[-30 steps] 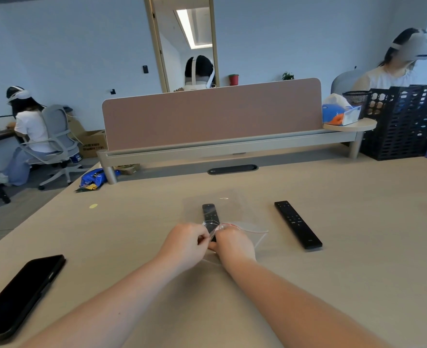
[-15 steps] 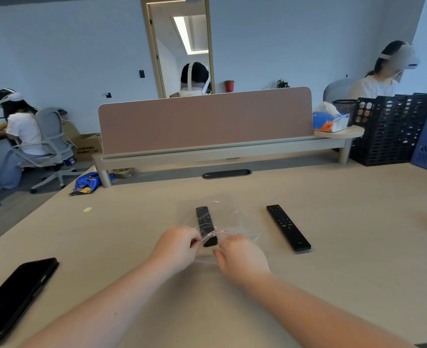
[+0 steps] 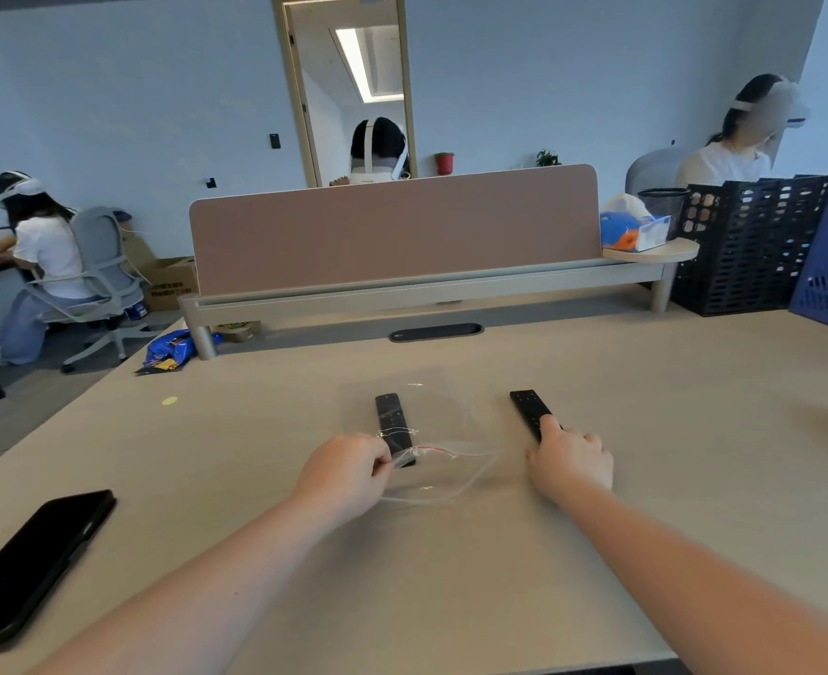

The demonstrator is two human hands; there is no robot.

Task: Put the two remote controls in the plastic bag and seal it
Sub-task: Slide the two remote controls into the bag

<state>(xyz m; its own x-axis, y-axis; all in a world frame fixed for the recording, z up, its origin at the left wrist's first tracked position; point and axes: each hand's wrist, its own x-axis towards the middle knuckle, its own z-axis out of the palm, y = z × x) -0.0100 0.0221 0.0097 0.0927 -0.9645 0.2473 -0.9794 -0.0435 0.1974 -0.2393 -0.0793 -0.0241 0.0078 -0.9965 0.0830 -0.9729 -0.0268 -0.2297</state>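
Halfway — left hand (image 3: 348,475) fingers pinching the zip bag (image 3: 431,460) mouth open around the first remote (image 3: 392,426), right hand (image 3: 570,462) fingers curling onto the second remote (image 3: 531,411) — insertion and sealing remaining.

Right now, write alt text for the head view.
On a light wooden desk, the left hand pinches the open mouth of a clear plastic bag holding one black remote; the right hand rests on a second remote beside the bag.
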